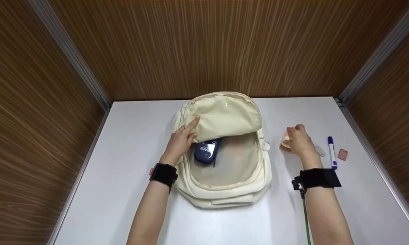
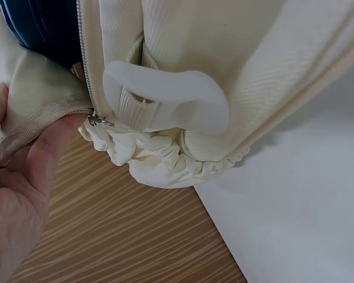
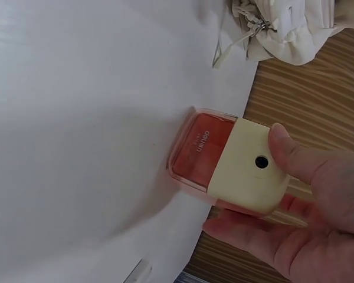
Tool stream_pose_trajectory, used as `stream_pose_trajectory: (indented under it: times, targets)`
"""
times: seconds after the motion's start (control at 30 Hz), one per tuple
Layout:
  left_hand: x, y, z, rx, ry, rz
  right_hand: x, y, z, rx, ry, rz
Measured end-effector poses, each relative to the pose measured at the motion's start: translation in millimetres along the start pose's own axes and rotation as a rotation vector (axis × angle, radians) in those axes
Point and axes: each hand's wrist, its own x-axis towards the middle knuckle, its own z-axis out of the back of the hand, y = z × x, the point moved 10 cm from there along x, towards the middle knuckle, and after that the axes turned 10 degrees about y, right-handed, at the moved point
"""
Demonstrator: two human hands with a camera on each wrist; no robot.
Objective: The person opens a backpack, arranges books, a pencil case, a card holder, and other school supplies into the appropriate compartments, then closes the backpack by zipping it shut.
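Note:
A cream backpack (image 1: 225,195) lies on the table with its main compartment unzipped and its flap (image 1: 228,117) folded back. My left hand (image 1: 181,141) holds the flap near its left edge; the left wrist view has the fabric between thumb and fingers. Inside the bag sits a dark blue case (image 1: 205,153) with white lettering, partly under the flap. To the right of the bag, my right hand (image 1: 300,141) grips a red and cream pencil sharpener (image 3: 248,168) by its cream end, thumb on one side and fingers on the other. The sharpener's round pencil hole shows.
Right of my right hand lie a small light grey object (image 1: 320,151), a blue and white marker (image 1: 332,153) and a small pinkish square piece (image 1: 343,154). Wood-grain panels (image 1: 225,47) close in the white table (image 1: 133,163) at the back and sides.

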Motion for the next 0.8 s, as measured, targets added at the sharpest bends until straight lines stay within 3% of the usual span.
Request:
stream_pose_trajectory:
  times: [0.07, 0.37, 0.53, 0.7, 0.8]
  targets:
    - [0.0, 0.6, -0.1, -0.003, 0.002, 0.007, -5, 8, 0, -0.182, 0.006, 0.045]
    - [1.9, 1.0, -1.6, -0.014, 0.038, 0.043, -28, 22, -12, -0.271, 0.105, 0.118]
    - [4.4, 0.4, -2.8, -0.017, 0.046, 0.041, -26, 18, -8, -0.271, 0.075, 0.017]
    - [5.7, -0.5, -5.5, -0.019, 0.061, 0.040, -29, 1, 10, -0.256, -0.097, -0.158]
    - [6.3, -0.6, -6.0, -0.017, 0.062, 0.041, -30, -6, 16, -0.251, -0.150, -0.249]
